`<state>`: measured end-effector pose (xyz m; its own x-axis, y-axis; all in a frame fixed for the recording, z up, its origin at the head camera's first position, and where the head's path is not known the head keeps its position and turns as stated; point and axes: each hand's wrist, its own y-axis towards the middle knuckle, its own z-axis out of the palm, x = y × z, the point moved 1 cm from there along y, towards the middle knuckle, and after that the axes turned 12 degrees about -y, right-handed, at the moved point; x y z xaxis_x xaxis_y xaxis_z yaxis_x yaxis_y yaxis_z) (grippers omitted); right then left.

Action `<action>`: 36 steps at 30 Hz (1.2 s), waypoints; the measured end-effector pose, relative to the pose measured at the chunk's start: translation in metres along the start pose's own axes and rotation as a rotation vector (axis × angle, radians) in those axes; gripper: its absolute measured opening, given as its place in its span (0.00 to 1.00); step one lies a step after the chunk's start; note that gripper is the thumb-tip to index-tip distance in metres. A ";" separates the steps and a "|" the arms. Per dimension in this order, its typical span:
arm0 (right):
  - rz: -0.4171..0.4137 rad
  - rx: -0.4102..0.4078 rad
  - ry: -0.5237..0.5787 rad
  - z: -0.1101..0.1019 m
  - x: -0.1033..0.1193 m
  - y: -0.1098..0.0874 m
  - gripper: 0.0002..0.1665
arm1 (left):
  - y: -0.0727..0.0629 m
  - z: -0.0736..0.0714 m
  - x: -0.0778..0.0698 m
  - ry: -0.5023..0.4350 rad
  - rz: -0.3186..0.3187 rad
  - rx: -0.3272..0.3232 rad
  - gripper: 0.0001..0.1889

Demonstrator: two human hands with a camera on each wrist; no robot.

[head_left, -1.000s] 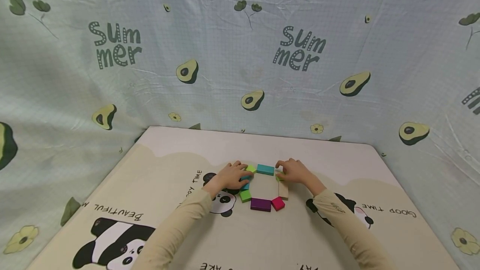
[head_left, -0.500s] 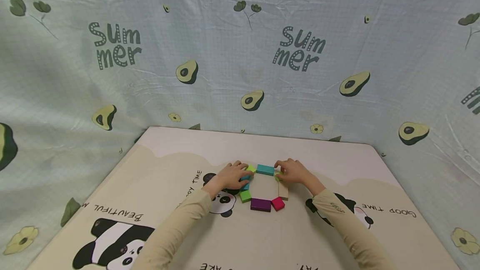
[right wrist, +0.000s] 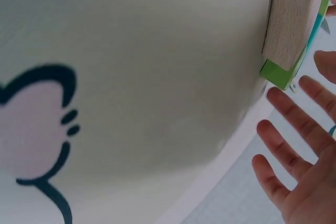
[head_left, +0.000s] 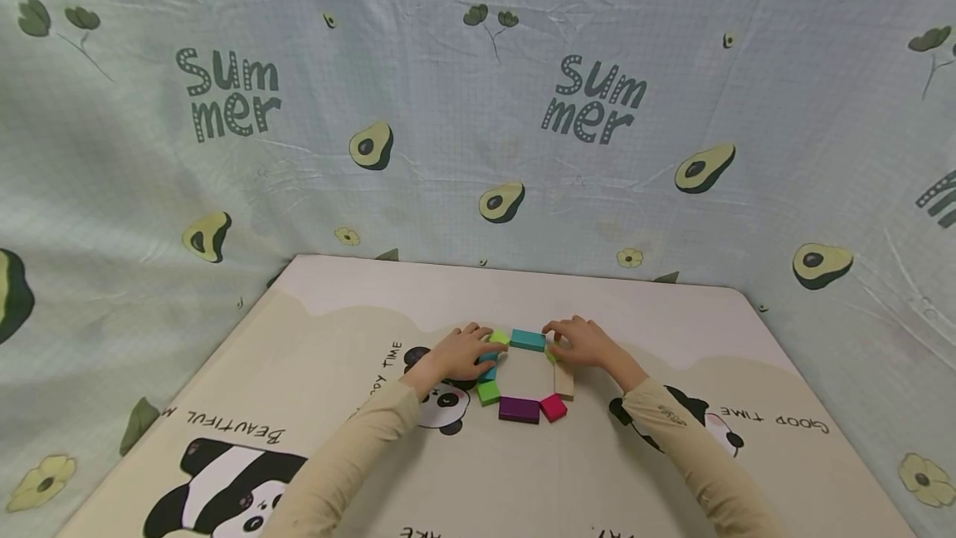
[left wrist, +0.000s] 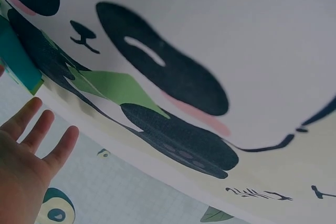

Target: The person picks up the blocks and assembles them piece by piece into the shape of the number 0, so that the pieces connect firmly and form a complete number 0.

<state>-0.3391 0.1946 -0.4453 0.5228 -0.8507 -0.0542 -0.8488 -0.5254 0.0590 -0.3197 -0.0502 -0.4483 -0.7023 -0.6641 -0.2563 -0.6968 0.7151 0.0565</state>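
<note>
Small coloured blocks form a ring on the table. My left hand [head_left: 457, 353] lies over its left side, fingers spread, touching the left teal block [head_left: 487, 374]; its index fingertip is beside a lime block [head_left: 499, 339]. At the upper right corner, my right hand [head_left: 586, 343] has its thumb and fingertips at another lime block [head_left: 553, 354], partly hidden. In the right wrist view its fingers are nearly straight beside that block [right wrist: 276, 75]. A plain wooden block [head_left: 563, 382] stands below it, and a teal block [head_left: 529, 340] lies at the far side.
A green block [head_left: 489, 393], a purple block [head_left: 519, 410] and a red block [head_left: 553, 408] make up the ring's near side. The table [head_left: 478, 480] carries panda prints and lettering. Behind it hangs a cloth [head_left: 418, 48] printed with avocados.
My right hand has shifted slightly left, and the lime block at its fingertips has moved left with it, nearer the far teal block. The left hand has stayed nearly still.
</note>
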 end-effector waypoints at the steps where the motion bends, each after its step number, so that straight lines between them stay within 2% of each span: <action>1: -0.013 -0.013 0.000 0.000 0.000 0.000 0.17 | 0.000 0.000 0.000 -0.001 -0.002 0.000 0.19; 6: -0.081 -0.069 0.013 0.000 0.004 0.003 0.16 | 0.000 0.001 0.000 0.011 -0.005 -0.010 0.18; 11: -0.124 -0.043 0.021 -0.002 0.009 0.004 0.15 | 0.000 0.002 0.000 0.024 -0.002 -0.015 0.18; 21: -0.100 -0.034 -0.015 -0.003 0.010 0.002 0.13 | 0.000 0.001 -0.001 -0.016 -0.014 -0.007 0.17; 29: -0.098 -0.041 0.003 -0.001 0.008 0.001 0.14 | 0.001 0.002 0.001 -0.015 -0.021 -0.001 0.18; 36: -0.007 -0.048 -0.020 -0.001 0.001 -0.002 0.14 | 0.001 0.003 0.002 -0.023 -0.005 -0.006 0.18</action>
<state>-0.3370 0.1948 -0.4449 0.5264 -0.8469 -0.0750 -0.8402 -0.5317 0.1064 -0.3211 -0.0502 -0.4513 -0.6952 -0.6626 -0.2786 -0.7013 0.7102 0.0609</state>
